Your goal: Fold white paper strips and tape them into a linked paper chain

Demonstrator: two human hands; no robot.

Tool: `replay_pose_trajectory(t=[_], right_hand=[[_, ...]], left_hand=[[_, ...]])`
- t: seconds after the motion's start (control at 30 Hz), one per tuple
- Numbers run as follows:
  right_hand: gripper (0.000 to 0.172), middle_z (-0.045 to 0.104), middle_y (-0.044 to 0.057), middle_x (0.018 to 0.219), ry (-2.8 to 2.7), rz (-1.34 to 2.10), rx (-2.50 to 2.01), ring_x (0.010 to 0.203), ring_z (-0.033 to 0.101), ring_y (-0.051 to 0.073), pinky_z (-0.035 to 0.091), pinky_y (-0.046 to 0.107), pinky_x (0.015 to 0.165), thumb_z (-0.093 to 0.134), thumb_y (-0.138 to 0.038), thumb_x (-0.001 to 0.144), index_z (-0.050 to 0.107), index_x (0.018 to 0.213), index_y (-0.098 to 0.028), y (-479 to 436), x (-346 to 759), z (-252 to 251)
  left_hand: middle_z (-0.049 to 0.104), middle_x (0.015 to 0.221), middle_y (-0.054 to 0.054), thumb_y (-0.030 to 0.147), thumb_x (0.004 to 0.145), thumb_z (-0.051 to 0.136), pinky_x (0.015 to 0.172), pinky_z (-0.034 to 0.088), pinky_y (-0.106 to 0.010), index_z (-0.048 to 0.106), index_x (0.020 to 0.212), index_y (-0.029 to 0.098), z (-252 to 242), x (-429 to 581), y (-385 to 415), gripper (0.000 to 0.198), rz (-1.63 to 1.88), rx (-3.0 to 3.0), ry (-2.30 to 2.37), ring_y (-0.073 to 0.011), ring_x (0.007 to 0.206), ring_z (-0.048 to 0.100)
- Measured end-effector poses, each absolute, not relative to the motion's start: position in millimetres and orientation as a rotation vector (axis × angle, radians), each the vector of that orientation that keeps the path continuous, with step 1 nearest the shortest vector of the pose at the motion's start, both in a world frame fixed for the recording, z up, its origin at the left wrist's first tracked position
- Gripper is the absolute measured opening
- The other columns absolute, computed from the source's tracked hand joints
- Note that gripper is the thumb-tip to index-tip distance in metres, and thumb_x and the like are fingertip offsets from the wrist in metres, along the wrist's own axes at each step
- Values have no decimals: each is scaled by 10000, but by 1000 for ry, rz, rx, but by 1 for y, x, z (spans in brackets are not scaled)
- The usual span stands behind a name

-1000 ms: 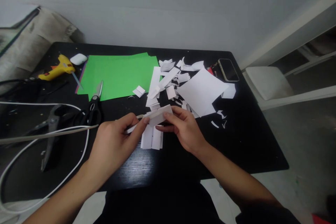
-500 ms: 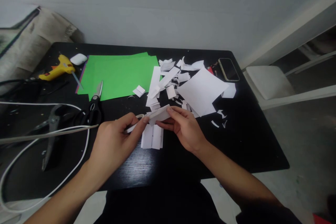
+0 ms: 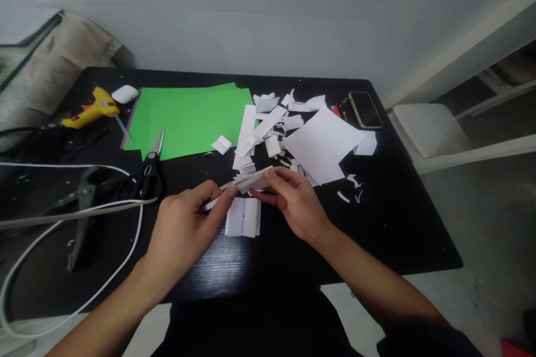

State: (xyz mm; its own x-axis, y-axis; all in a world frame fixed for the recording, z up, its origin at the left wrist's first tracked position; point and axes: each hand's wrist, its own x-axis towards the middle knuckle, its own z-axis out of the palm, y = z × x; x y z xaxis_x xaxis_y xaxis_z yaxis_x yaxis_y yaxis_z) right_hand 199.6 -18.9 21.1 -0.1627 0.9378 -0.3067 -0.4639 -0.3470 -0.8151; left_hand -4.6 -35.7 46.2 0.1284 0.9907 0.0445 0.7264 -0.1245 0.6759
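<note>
Between both hands a folded white paper strip is held above the table, slanting up to the right. My left hand pinches its left end between thumb and fingers. At the other end, my right hand grips it, thumb on the near face and fingers behind. Just below the strip lies a stack of folded white paper pieces. Behind it spread cut white paper scraps. A small creased paper piece rests by the green sheets. Part of the strip is hidden in my left hand.
Black-handled scissors lie partly on green paper sheets. A yellow glue gun, a white cable and another dark tool are at left. White sheets and a phone lie right. A white chair stands beyond.
The paper strip has tilted slightly in my hands, so less of its broad face shows. Both hands keep nearly the same place, and the things on the table have not moved.
</note>
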Motion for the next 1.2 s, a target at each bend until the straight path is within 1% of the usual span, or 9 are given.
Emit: replay_pose_trajectory(t=[0.23, 0.5, 0.63, 0.77, 0.83, 1.03, 1.2], right_hand=[[214, 748, 13, 926, -705, 1660, -1022, 950, 729, 183, 673, 426, 968, 834, -445, 866, 802, 886, -235, -18, 199, 19], [242, 757, 25, 957, -716, 1648, -1036, 950, 736, 195, 691, 429, 919, 834, -475, 866, 801, 903, -239, -19, 200, 20], [270, 752, 29, 940, -724, 1633, -1053, 941, 735, 205, 710, 417, 852, 833, -493, 863, 792, 909, -231, -19, 200, 19], [261, 738, 24, 912, -765, 1600, -1073, 916, 731, 199, 713, 359, 765, 818, -486, 878, 798, 933, -232, -19, 201, 18], [255, 740, 23, 911, -782, 1583, -1088, 900, 731, 193, 704, 338, 748, 810, -482, 887, 798, 929, -230, -19, 202, 18], [253, 766, 27, 921, -826, 1560, -1105, 900, 734, 198, 678, 346, 780, 788, -485, 906, 798, 930, -233, -20, 201, 19], [216, 764, 14, 894, -820, 1558, -1078, 850, 728, 176, 648, 344, 824, 786, -451, 918, 806, 919, -236, -20, 201, 19]], left_hand=[[465, 512, 62, 440, 1001, 601, 450, 244, -237, 614, 696, 202, 47, -3, -36, 387, 715, 1916, 1644, -91, 455, 408], [494, 530, 47, 446, 990, 593, 438, 242, -231, 616, 705, 202, 47, 1, -37, 376, 708, 1860, 1656, -98, 457, 401], [472, 522, 48, 461, 986, 596, 447, 248, -228, 603, 693, 201, 46, 1, -37, 392, 717, 1861, 1661, -97, 459, 392], [463, 516, 51, 453, 986, 599, 455, 255, -225, 600, 692, 198, 46, 2, -37, 389, 720, 1879, 1665, -96, 462, 395], [463, 515, 51, 449, 988, 598, 455, 252, -226, 600, 692, 196, 46, 2, -37, 389, 720, 1887, 1665, -96, 463, 395], [450, 514, 57, 437, 995, 603, 457, 257, -225, 593, 688, 195, 46, 2, -37, 391, 716, 1891, 1657, -92, 468, 398], [451, 511, 59, 445, 1001, 596, 456, 263, -223, 584, 687, 193, 45, 1, -38, 403, 716, 1871, 1650, -87, 461, 404]])
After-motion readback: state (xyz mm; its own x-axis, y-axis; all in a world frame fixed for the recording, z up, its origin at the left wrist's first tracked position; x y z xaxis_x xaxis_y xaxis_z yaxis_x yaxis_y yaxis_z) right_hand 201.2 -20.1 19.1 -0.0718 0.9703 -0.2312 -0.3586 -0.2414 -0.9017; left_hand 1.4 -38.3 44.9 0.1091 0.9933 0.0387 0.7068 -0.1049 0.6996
